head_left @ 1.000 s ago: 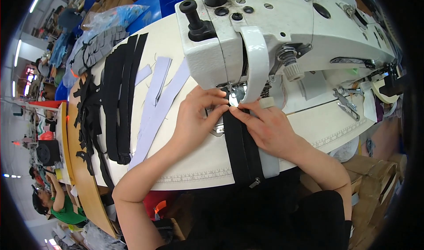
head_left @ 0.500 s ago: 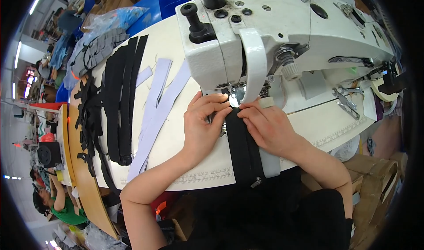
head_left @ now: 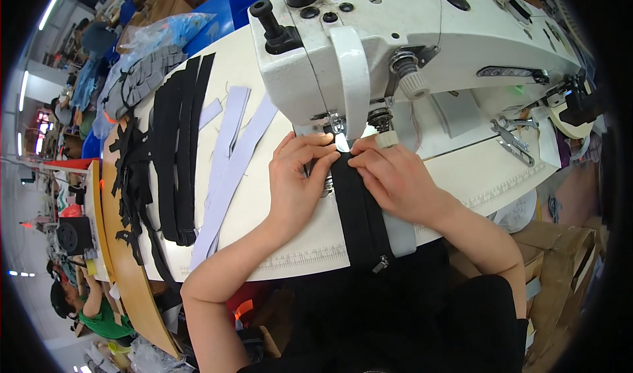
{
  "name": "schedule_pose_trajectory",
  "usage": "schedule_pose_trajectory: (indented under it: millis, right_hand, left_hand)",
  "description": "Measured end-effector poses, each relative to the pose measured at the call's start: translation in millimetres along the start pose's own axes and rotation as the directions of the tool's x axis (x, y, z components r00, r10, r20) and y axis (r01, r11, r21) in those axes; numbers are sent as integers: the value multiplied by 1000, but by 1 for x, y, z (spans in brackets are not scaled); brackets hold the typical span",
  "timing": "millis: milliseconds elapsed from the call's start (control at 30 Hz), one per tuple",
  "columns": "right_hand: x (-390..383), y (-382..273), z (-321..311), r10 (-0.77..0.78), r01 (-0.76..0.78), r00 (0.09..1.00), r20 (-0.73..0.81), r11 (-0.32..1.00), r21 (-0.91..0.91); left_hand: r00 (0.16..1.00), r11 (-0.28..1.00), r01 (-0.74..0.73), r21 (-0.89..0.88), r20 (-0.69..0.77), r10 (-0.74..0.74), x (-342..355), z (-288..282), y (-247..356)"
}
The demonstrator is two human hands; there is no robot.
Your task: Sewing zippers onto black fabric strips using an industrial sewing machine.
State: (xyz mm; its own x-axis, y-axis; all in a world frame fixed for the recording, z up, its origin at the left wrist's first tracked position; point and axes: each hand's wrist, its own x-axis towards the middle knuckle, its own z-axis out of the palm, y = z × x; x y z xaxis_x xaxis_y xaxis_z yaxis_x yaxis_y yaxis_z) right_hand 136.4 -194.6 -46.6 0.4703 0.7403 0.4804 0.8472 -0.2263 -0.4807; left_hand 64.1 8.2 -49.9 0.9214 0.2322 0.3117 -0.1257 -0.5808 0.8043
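A black zipper [head_left: 358, 211] runs from the metal presser foot [head_left: 341, 141] of a white sewing machine [head_left: 409, 33] toward me, over the table's near edge. Its metal pull [head_left: 380, 264] hangs at the near end. My left hand [head_left: 290, 182] pinches the zipper's left edge beside the foot, thumb and fingers pressed together. On the right edge, the fingers of my right hand [head_left: 399, 182] are closed at the same height. Under the zipper's right side a grey piece [head_left: 399, 234] shows. The foot and my fingertips hide the zipper's far end.
White strips [head_left: 232, 145] and black zipper lengths [head_left: 173, 155] lie on the white table [head_left: 300, 257] to my left, beside tangled black scraps [head_left: 135, 182]. Metal tools [head_left: 512, 142] rest at the right. A person in green [head_left: 105, 317] works at the far left.
The machine appears shifted slightly left and up in the picture, as the view moved. Both hands keep their hold on the zipper by the foot, with only slight shifts.
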Motion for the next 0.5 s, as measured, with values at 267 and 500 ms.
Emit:
schedule_pose_trajectory:
  millis: [267,500]
  right_hand:
    - [-10,-17,-10,-17,18,993,-119,1000,4]
    - [-106,-77,-14,-45,47,990,-135,999,12]
  left_hand:
    - [993,997,-72,22,95,70,-20,-8,1]
    - [987,929,-134,345,134,93,-91,-9,45]
